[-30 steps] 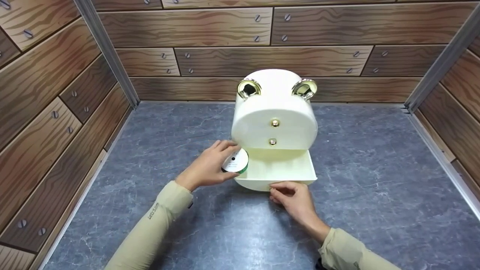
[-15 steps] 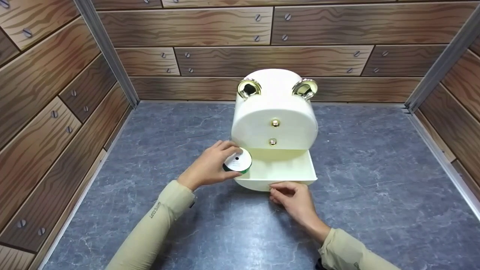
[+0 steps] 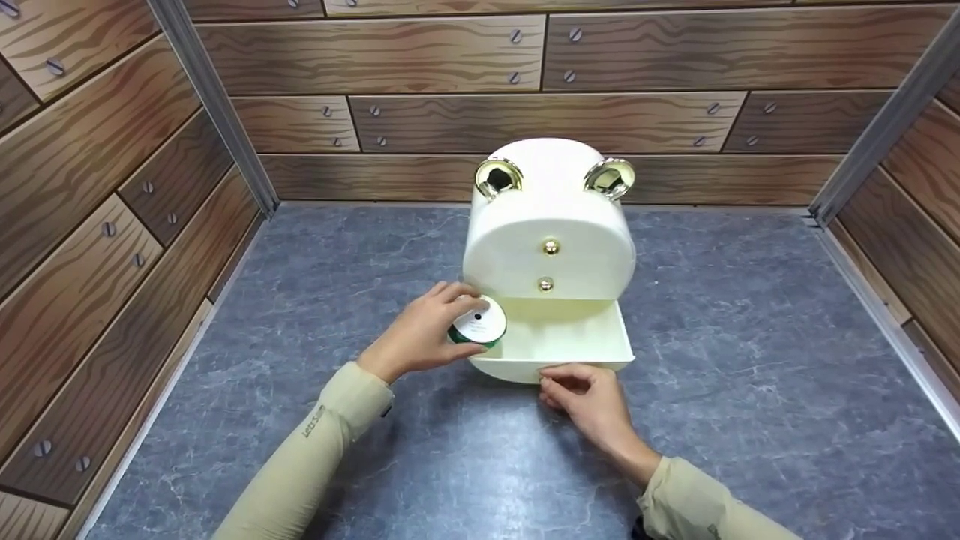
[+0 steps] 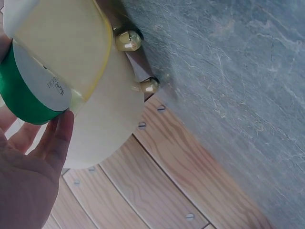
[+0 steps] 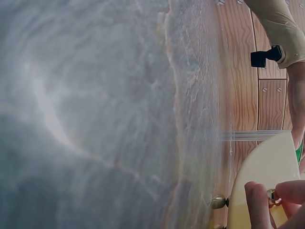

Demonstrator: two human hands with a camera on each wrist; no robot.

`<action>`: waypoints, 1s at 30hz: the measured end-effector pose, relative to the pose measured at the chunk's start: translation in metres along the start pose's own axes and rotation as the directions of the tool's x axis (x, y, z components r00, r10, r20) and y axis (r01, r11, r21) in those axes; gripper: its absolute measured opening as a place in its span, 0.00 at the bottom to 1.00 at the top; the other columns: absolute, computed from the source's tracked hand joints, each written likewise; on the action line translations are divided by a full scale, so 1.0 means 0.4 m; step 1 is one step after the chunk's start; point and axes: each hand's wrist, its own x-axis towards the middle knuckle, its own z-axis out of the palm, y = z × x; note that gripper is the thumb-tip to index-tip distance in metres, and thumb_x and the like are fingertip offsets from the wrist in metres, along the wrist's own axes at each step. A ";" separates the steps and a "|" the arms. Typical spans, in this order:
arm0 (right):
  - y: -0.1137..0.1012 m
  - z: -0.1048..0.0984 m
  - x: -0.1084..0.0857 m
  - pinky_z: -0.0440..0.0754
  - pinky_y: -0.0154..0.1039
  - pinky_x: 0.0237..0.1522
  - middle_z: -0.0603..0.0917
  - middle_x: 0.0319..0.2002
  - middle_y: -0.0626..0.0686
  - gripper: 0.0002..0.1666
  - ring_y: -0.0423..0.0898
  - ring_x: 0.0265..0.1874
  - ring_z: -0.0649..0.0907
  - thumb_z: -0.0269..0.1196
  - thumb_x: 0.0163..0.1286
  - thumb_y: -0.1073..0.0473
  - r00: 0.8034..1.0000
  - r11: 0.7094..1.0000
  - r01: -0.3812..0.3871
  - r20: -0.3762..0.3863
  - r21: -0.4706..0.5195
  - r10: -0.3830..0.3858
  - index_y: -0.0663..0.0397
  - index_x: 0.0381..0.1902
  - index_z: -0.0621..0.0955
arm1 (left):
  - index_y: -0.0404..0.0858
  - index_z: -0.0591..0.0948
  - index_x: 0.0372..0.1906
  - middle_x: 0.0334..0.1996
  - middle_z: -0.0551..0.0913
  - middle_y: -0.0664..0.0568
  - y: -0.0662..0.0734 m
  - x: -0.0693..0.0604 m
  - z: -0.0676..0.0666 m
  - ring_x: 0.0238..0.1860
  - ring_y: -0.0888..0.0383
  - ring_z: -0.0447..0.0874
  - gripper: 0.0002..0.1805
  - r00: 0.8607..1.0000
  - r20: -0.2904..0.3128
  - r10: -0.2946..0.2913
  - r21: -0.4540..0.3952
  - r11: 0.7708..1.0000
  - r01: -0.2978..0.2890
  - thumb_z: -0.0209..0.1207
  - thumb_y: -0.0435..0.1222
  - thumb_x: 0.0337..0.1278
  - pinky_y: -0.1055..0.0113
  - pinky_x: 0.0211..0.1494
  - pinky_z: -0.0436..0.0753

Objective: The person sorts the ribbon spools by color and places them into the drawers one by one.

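Note:
A ribbon spool with a white face and green ribbon sits in the grip of my left hand, fingers on its far side and thumb on its near side. The spool overlaps the left edge of a cream, pulled-out drawer; its height above the drawer floor is hard to tell. In the left wrist view the green rim of the spool shows against the fingers. My right hand pinches the drawer's front; the right wrist view shows a gold knob between its fingertips.
Above the drawer, the cream rounded cabinet has two more gold knobs on its front and two gold ear-shaped pieces on top. It stands on a grey marbled tabletop. Wood-patterned walls enclose the back and sides.
My left hand has shifted slightly right with the ribbon spool, carrying it further over the drawer's left side. The right hand and the drawer stay where they were.

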 end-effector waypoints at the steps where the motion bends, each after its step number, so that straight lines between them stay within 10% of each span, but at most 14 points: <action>1: 0.000 0.000 0.001 0.91 0.38 0.37 0.90 0.39 0.64 0.11 0.50 0.30 0.91 0.71 0.63 0.72 1.000 1.000 0.001 0.000 0.000 -0.001 0.69 0.45 0.88 | 0.46 0.82 0.64 0.63 0.79 0.51 0.001 0.001 -0.001 0.62 0.50 0.77 0.33 1.000 0.004 -0.006 0.001 1.000 0.006 0.74 0.54 0.55 0.51 0.64 0.82; 30: 0.001 -0.001 0.002 0.91 0.37 0.38 0.90 0.38 0.65 0.11 0.47 0.29 0.90 0.70 0.63 0.74 1.000 1.000 -0.014 0.010 0.028 0.013 0.69 0.44 0.88 | 0.45 0.81 0.66 0.64 0.81 0.51 -0.008 0.002 -0.005 0.64 0.51 0.79 0.30 0.998 -0.054 0.033 0.002 0.999 -0.033 0.71 0.49 0.62 0.52 0.70 0.79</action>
